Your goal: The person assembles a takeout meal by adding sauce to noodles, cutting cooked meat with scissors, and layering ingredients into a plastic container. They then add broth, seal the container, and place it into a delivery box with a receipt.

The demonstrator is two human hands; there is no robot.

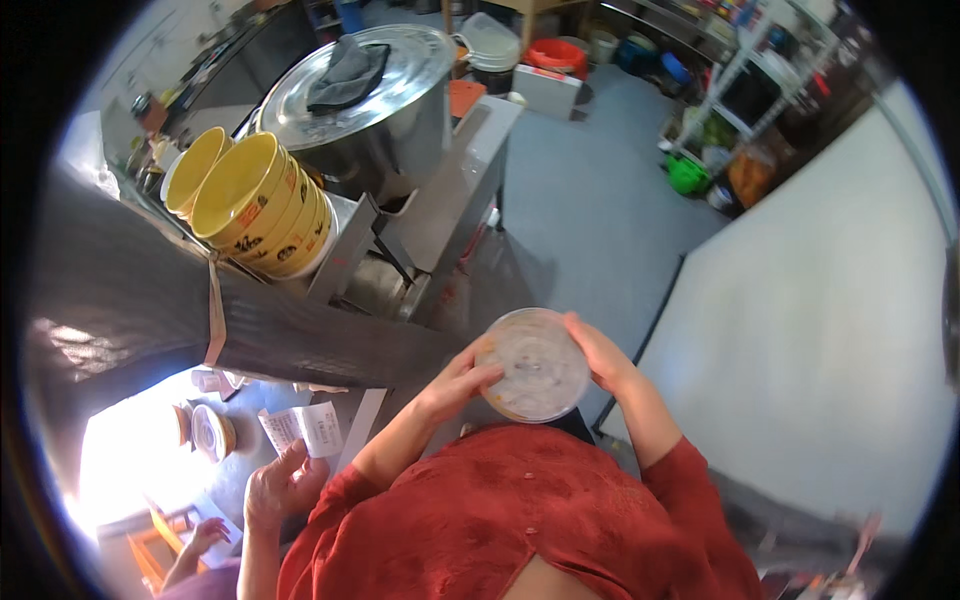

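Now: lidded clear plastic container (pixel 530 365) held in mid-air at chest height, left hand (pixel 455 385) gripping its left rim, right hand (pixel 598 352) clasping right rim; stacked yellow bowls (pixel 262 205) on steel counter edge (pixel 470 170).

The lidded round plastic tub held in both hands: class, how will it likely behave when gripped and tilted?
The tub looks thin and clear, so it probably flexes if squeezed. It appears full of food, so likely weighty for its size. Left hand and right hand press its lid; tilted, it might leak.

Open grey floor (pixel 590 190) ahead; steel counter (pixel 450 200) and yellow bowls (pixel 262 205) block left.
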